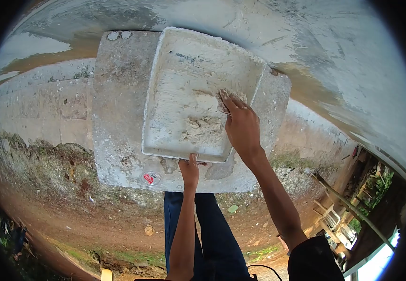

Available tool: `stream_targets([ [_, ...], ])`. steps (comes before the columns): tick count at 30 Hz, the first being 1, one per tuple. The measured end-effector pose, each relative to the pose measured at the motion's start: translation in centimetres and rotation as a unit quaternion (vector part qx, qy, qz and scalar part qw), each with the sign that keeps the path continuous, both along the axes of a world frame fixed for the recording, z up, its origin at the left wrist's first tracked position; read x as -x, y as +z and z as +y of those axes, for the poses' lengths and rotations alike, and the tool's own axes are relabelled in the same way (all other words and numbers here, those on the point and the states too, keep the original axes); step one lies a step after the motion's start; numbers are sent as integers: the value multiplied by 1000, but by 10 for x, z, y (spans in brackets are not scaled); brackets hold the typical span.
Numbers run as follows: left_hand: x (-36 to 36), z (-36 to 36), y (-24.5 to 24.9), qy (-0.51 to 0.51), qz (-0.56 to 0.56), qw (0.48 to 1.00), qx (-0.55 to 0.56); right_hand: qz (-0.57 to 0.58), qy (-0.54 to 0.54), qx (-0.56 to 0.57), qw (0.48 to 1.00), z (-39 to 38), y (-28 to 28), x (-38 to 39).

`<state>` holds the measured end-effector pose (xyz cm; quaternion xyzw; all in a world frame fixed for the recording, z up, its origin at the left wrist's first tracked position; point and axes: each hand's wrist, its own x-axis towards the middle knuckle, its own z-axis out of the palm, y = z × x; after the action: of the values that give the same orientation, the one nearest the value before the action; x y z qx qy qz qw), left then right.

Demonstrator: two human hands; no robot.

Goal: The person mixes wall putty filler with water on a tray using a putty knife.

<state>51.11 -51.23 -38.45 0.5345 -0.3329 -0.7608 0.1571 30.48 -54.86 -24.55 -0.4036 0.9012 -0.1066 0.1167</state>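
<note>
Left grip (189,172) on tray (165,155), lengthwise forward, slightly right

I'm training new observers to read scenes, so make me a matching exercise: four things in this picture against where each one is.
1. Person's left hand
2. Person's right hand
3. Small round disc with a red-and-white label
4. Rough, flat grey slab

A. Beneath the shallow white rectangular tray
B. At the tray's near edge
C. On the slab, left of the left hand
D. At the pale, lumpy paste inside the tray

Pairs: 1-B, 2-D, 3-C, 4-A
</note>
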Motion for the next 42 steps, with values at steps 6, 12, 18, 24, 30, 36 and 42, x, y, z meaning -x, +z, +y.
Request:
stream_targets([
  [6, 2, 3, -4, 6, -26, 1000, 12, -6, 92, -73, 993, 3, -45, -27],
  [12, -1, -4, 4, -60, -104, 990, 70, 18, 145, -154, 977, 26, -56, -69],
  [18, -25, -4, 26, -37, 60, 989, -131, -166, -1, -113, 980, 19, 9, -24],
  [24, -109, -2, 75, -39, -169, 983, -52, -38, 38, -35, 998, 25, -29, -24],
  [30, -126, -26, 40, -143, -325, 850, 389, -52, 62, -119, 990, 42, -43, -53],
  [36, -96, -40, 9, 171, -117, 956, 210, -134, -13, -19, 991, 33, -1, -16],
  [42, -86, -57, 59, -4, -211, 907, 365, -229, -202, 131, 943, 28, -18, 9],
])
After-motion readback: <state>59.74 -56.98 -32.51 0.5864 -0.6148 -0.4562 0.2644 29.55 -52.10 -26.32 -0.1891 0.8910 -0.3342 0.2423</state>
